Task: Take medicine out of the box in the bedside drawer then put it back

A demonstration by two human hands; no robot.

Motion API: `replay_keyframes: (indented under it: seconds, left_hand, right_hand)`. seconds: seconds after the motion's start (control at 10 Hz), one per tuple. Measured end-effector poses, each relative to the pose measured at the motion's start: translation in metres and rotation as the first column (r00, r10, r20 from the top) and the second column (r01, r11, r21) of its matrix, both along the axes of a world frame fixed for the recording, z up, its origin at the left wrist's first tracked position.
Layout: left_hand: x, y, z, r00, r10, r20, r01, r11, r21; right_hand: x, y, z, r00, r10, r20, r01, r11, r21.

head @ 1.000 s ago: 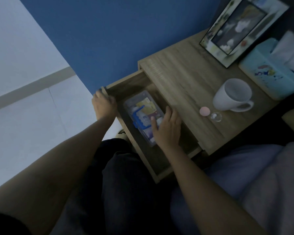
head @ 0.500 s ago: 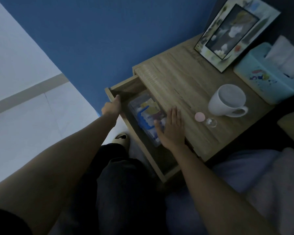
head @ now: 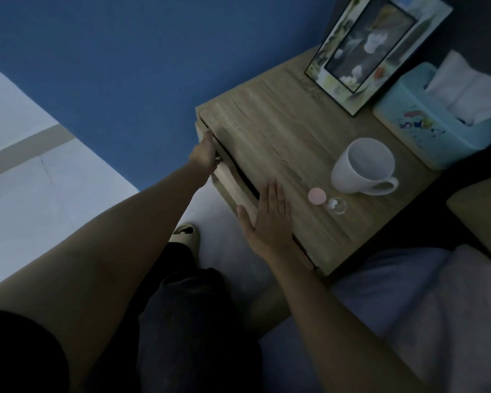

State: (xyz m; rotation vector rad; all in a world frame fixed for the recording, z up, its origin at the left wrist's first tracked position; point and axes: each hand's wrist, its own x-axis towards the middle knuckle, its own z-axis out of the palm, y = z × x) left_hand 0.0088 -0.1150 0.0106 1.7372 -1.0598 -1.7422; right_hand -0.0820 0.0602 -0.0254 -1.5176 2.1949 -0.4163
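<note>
**Drawer Almost Shut**

The drawer (head: 233, 177) was nearly closed, with just a thin dark gap showing. This looked like the last step, and one more small push seemed needed. The medicine box was hidden, likely inside. The left hand (head: 204, 156) pressed on the drawer's far end, fingers curled. The right hand (head: 270, 219) lay flat and open against its front edge.

I see a dim room: a blue wall (head: 131, 80), a pale tiled floor (head: 40, 199), a wooden bedside surface (head: 281, 143) and grey bedding (head: 437, 307) at lower right.
</note>
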Motion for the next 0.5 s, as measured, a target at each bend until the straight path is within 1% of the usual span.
replay_keyframes:
  seconds: [0.1, 0.2, 0.3, 0.4, 0.5]
  left_hand:
    - [-0.019, -0.008, -0.003, 0.996, -0.039, -0.079, 0.04, 0.999, 0.022]
    - [-0.026, -0.013, -0.006, 0.993, -0.055, -0.101, 0.059, 0.998, 0.036]
    - [-0.029, -0.017, -0.015, 0.996, -0.092, 0.009, 0.092, 0.996, 0.009]
    - [-0.026, -0.015, -0.026, 0.991, -0.125, 0.051, 0.124, 0.992, 0.015]
    - [-0.016, 0.003, -0.04, 0.987, -0.135, 0.088, 0.135, 0.991, 0.004]
  right_hand:
    - [-0.004, -0.003, -0.002, 1.0, -0.015, 0.001, 0.015, 1.0, -0.015]
    - [-0.009, -0.004, -0.005, 1.0, -0.011, 0.004, 0.012, 1.0, -0.009]
    - [-0.02, -0.006, -0.011, 0.999, -0.017, 0.036, 0.016, 1.0, 0.022]
    - [-0.03, -0.004, -0.017, 0.999, -0.022, 0.044, 0.019, 0.998, 0.06]
    - [-0.041, 0.009, -0.021, 1.0, -0.01, 0.011, 0.009, 0.991, 0.135]
